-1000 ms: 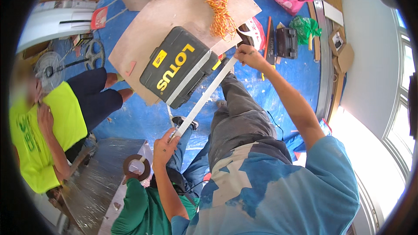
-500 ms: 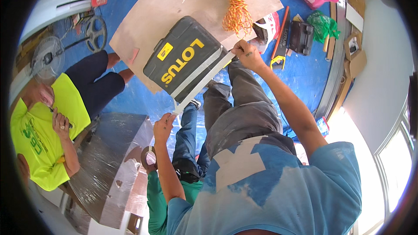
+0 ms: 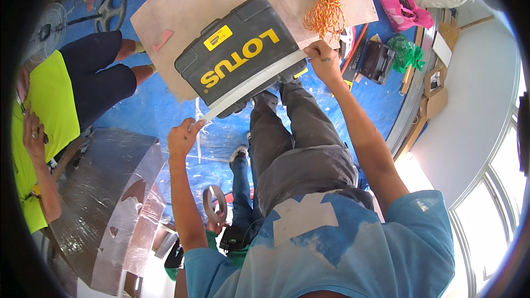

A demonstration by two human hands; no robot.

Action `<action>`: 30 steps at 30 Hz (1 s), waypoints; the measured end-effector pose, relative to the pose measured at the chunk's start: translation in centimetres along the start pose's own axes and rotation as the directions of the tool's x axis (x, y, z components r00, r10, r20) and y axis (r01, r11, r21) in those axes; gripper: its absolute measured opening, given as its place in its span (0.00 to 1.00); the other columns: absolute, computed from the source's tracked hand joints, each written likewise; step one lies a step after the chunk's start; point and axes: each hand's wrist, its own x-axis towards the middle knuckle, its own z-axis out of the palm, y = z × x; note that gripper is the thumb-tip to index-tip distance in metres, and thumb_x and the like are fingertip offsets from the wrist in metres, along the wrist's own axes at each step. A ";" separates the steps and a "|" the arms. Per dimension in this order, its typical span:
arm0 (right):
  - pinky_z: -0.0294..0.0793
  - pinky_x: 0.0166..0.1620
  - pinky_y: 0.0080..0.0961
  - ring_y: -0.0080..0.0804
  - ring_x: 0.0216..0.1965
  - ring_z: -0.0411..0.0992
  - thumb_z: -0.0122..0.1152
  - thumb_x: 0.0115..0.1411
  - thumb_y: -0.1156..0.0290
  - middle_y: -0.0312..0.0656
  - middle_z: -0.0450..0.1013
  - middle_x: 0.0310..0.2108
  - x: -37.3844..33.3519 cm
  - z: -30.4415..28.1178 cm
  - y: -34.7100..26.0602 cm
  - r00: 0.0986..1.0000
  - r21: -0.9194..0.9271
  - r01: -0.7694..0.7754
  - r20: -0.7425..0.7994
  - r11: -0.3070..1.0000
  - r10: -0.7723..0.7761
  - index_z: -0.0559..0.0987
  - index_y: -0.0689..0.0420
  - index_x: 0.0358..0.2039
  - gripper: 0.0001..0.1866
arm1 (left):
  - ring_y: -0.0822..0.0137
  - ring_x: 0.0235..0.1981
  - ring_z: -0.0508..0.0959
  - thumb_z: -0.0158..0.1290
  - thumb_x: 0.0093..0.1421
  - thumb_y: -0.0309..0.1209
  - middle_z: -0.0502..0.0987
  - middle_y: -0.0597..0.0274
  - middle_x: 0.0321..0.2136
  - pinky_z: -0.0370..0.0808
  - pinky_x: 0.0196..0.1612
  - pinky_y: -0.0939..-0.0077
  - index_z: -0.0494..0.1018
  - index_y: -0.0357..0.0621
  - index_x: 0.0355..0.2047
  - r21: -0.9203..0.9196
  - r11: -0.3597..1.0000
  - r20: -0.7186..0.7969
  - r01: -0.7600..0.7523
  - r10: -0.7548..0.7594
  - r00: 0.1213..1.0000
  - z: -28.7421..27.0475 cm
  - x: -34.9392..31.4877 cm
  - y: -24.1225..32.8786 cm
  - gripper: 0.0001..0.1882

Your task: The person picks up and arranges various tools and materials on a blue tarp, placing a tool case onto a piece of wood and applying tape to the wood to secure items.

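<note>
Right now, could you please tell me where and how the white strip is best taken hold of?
The strip is probably best pinched at its two ends, the left hand from the left and the right hand from the right: it is long, narrow and pulled straight across the case, with its ends out near the case's edges.

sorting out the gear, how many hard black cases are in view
2: a large black plastic case with yellow lettering, upper centre; a small black plastic box on blue floor sheeting, upper right. Others may be hidden.
</note>
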 end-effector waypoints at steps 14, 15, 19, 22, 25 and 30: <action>0.76 0.35 0.30 0.29 0.28 0.77 0.63 0.63 0.65 0.44 0.78 0.27 0.1 1.8 2.4 0.987 -0.274 0.140 -0.043 0.952 -0.158 0.80 0.59 0.37 0.10 | 0.45 0.30 0.83 0.56 0.58 0.63 0.82 0.49 0.23 0.78 0.35 0.55 0.82 0.43 0.38 -0.095 0.994 -0.037 -0.053 0.050 0.998 2.5 1.8 -2.8 0.32; 0.76 0.38 0.36 0.42 0.31 0.79 0.65 0.61 0.69 0.50 0.79 0.28 0.0 1.9 2.3 0.990 -0.261 0.110 -0.061 0.959 -0.130 0.81 0.59 0.36 0.07 | 0.45 0.31 0.83 0.56 0.58 0.63 0.82 0.49 0.24 0.78 0.36 0.55 0.82 0.44 0.39 -0.056 0.997 -0.052 -0.056 0.054 0.997 2.9 2.0 -2.7 0.32; 0.76 0.42 0.35 0.39 0.34 0.79 0.64 0.62 0.64 0.48 0.80 0.31 0.1 2.2 2.2 0.997 -0.307 0.023 -0.062 0.951 -0.044 0.82 0.59 0.37 0.11 | 0.45 0.34 0.83 0.55 0.56 0.67 0.83 0.48 0.26 0.78 0.40 0.55 0.83 0.44 0.38 -0.177 0.982 0.074 0.062 -0.049 0.996 4.2 3.0 -3.5 0.35; 0.76 0.41 0.34 0.38 0.34 0.79 0.64 0.62 0.61 0.47 0.80 0.31 0.5 1.9 2.4 0.998 -0.312 0.018 -0.045 0.950 -0.034 0.82 0.60 0.37 0.13 | 0.47 0.34 0.83 0.55 0.55 0.68 0.83 0.49 0.26 0.78 0.40 0.56 0.83 0.44 0.37 -0.209 0.974 0.123 0.089 -0.064 0.990 4.6 3.9 -3.6 0.37; 0.76 0.40 0.32 0.35 0.33 0.78 0.63 0.62 0.61 0.45 0.80 0.29 0.8 2.0 2.2 0.999 -0.295 -0.032 -0.010 0.955 0.031 0.82 0.60 0.37 0.14 | 0.49 0.31 0.83 0.55 0.56 0.67 0.82 0.51 0.23 0.78 0.38 0.57 0.84 0.43 0.37 -0.213 0.975 0.090 0.067 -0.048 0.995 4.8 4.0 -4.1 0.36; 0.72 0.33 0.26 0.24 0.26 0.71 0.62 0.62 0.66 0.39 0.75 0.24 1.3 1.6 2.7 0.998 -0.212 0.057 0.042 0.976 -0.049 0.80 0.64 0.35 0.12 | 0.47 0.31 0.83 0.56 0.54 0.68 0.82 0.50 0.24 0.78 0.39 0.57 0.84 0.42 0.34 -0.234 0.972 0.024 0.027 -0.023 0.999 3.6 3.2 -4.4 0.37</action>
